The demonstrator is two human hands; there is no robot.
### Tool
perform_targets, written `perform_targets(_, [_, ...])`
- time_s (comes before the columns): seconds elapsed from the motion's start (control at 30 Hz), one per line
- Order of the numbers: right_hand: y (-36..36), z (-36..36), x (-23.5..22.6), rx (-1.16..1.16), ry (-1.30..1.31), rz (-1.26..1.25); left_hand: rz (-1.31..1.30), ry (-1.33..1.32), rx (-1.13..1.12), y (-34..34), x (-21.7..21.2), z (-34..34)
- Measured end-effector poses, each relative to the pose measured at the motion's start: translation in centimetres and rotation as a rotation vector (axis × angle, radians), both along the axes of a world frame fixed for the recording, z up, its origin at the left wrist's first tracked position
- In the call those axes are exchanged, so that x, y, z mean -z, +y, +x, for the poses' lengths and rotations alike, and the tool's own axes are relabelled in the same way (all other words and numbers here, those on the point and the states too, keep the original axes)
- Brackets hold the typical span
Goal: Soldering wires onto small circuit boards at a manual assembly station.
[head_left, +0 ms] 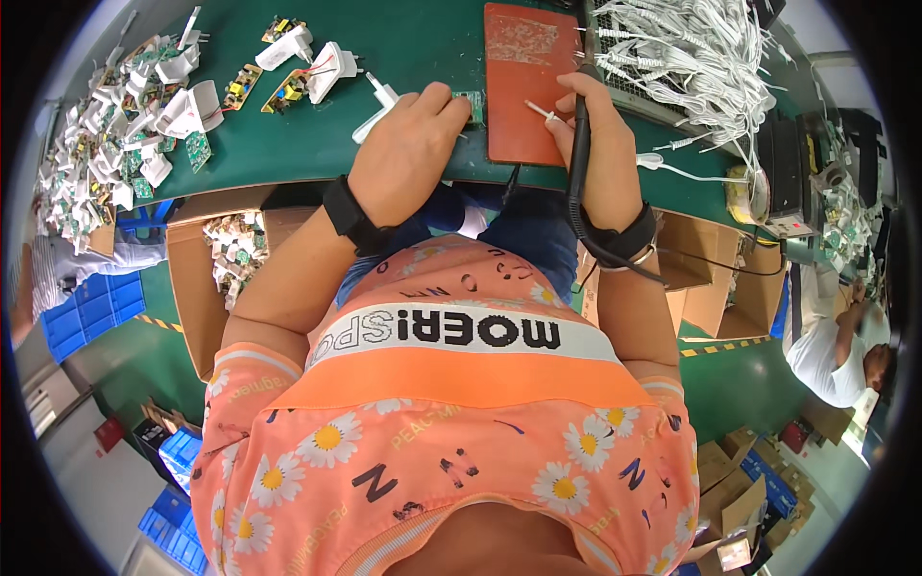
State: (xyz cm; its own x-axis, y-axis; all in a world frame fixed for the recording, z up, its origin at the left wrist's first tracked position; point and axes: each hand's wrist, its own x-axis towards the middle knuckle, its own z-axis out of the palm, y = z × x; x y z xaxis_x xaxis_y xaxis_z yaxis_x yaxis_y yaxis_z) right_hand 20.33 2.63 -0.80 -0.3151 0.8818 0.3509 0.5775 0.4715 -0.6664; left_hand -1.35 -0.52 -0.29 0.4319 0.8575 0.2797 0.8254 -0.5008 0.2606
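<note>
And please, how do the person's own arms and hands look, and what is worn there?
The left hand and right hand are gloveless. A wide black band circles the left wrist; another black band and a thin pale bracelet circle the right. The short coral-orange fabric sleeves carry white daisies and striped hems.

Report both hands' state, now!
Left hand: curled at small green circuit board; grip unclear.
Right hand: holding slim black pen-shaped tool and thin white cable end.
</note>
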Motion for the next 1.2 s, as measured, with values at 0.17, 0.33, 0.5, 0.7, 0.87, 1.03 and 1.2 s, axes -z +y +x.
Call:
perform_targets(0.17, [-0.9, -0.5, 0.1, -0.004, 0.358, -0.195, 0.061, -0.295, -0.055, 0.2, -0.6, 0.4])
perform_targets(0.33, [-1.9, -1.6, 0.0, -0.002, 0.449, -0.018, 0.045, -0.531, -0.092, 0.3, -0.9, 0.6])
perform_targets(0.5, [-1.6, -1.9, 0.2, -0.033, 0.420, 0.070, 0.011, -0.599, -0.074, 0.3, -0.8, 0.3])
perform_targets(0.7, [-1.4, -2.3, 0.1, -0.031, 0.551, -0.001, -0.011, -0.623, -0.075, 0.4, -0.9, 0.4])
perform_targets(0.87, [-1.5, -2.4, -0.3, -0.022, 0.558, -0.050, -0.046, -0.667, -0.072, 0.6, -0.7, 0.4])
perform_targets(1.03, [-1.7, -2.6, -0.3, -0.010, 0.611, -0.110, -0.033, -0.687, -0.052, 0.8, -0.5, 0.3])
perform_targets(1.2, [-1.8, -2.7, -0.6, 0.013, 0.661, -0.204, -0.049, -0.698, -0.052, 0.7, -0.6, 0.3])
